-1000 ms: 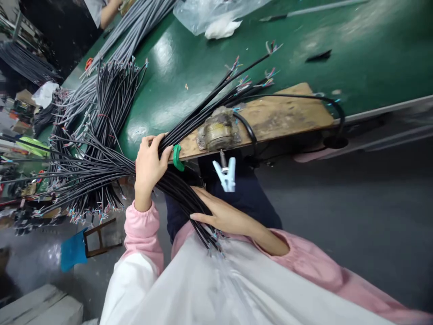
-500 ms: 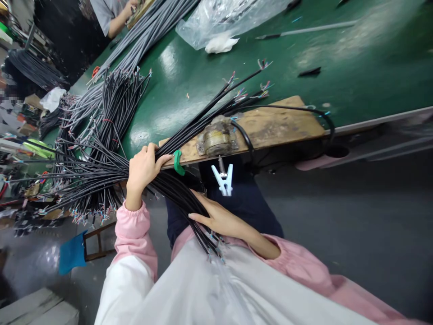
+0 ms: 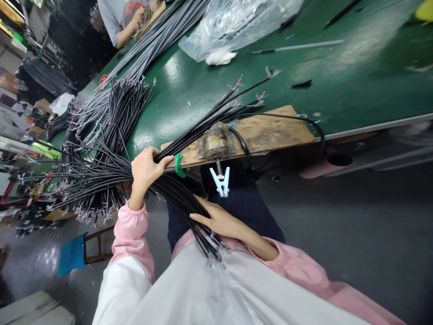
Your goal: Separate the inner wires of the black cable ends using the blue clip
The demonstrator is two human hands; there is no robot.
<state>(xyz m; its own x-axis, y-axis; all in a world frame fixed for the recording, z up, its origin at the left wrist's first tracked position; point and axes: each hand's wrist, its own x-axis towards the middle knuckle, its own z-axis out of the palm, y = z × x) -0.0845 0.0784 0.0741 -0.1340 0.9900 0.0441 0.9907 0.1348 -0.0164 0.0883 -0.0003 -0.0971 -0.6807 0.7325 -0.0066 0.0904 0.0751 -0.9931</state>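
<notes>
My left hand [image 3: 145, 169] is closed over black cables at the table's front edge, its thumb pointing right toward a green clip [image 3: 179, 165]. A thick bunch of black cables [image 3: 176, 193] slants from under that hand down to my lap. My right hand [image 3: 219, 219] is wrapped round the lower part of this bunch, with some fingers hidden behind it. Stripped, coloured wire ends show below it near my apron. Other black cables [image 3: 199, 128] run from my left hand up over the wooden board [image 3: 274, 128]. A small motor [image 3: 216, 143] on the board carries a light-blue clip [image 3: 220, 181].
More black cables [image 3: 125, 108] and grey cables [image 3: 162, 40] lie left and behind on the green table [image 3: 162, 117]. A plastic bag [image 3: 237, 27] and white tissue [image 3: 220, 57] lie farther back. Another person's hand [image 3: 137, 19] works at the far left. A blue stool [image 3: 72, 255] stands lower left.
The view has shifted slightly, so the table appears a little lower. Both hands keep their hold on the cables, with hardly any movement relative to them.
</notes>
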